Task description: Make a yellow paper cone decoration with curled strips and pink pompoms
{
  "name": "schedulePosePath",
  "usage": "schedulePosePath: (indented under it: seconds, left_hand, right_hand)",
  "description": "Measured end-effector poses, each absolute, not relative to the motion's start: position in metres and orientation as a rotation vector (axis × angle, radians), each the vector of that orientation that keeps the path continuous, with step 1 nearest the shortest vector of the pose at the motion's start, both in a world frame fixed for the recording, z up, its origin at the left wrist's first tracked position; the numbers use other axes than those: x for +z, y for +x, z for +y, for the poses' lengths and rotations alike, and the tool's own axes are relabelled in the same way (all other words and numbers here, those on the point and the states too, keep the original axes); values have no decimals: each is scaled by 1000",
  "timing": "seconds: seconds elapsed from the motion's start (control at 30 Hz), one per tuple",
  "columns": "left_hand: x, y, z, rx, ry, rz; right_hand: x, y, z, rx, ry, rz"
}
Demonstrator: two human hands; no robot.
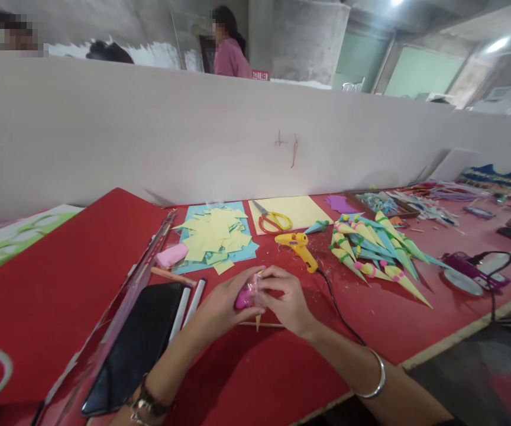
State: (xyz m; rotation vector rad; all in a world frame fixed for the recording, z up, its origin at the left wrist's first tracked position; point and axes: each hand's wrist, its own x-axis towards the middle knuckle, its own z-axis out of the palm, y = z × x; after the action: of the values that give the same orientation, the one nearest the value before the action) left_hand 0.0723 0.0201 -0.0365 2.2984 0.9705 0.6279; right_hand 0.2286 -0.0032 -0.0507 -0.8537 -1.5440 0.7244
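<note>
Both hands meet over the red table near its front. My left hand (226,300) is closed around a magenta lump (243,297), which looks like modelling clay in clear plastic. With bent fingers, my right hand (291,300) pinches the clear plastic wrapper (254,289) at the lump's right side. The pointed tip of a small yellow paper cone (258,322) shows just below the fingers; the rest of it is hidden. A thin wooden stick (269,325) lies on the table under the hands. Just beyond them rests a yellow glue gun (302,248) with a black cord.
Finished paper cones (384,236) are heaped at the right. Yellow paper pieces (213,232) lie on blue sheets, beside scissors (275,222). A black phone (138,343), white markers (194,302) and red board (73,284) are at the left. A white partition (193,136) stands behind.
</note>
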Motion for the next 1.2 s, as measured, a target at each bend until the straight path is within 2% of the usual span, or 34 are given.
schedulePosePath:
  seconds: [0.17,0.37,0.53,0.7,0.9,1.03,1.2]
  left_hand:
    - [-36,71,20,642,2380,1012]
    - [-33,65,27,599,2409,1338]
    - [-33,60,32,358,2429,1799]
    - [-43,55,35,232,2658,1951]
    - [-49,65,35,595,2806,1852]
    - [-52,84,27,511,2672,1597]
    - [-60,101,21,453,2585,1641]
  right_hand:
    - [-51,231,2,882,-868,-1334]
    - [-55,237,9,1062,-901,-1112]
    - [-57,236,12,1124,-932,-1116]
    - [-57,237,13,1148,-980,-1091]
    - [-60,240,16,1137,-981,-1072]
    - [-62,240,18,1125,-997,-1068]
    - [-62,241,18,1132,-999,-1055]
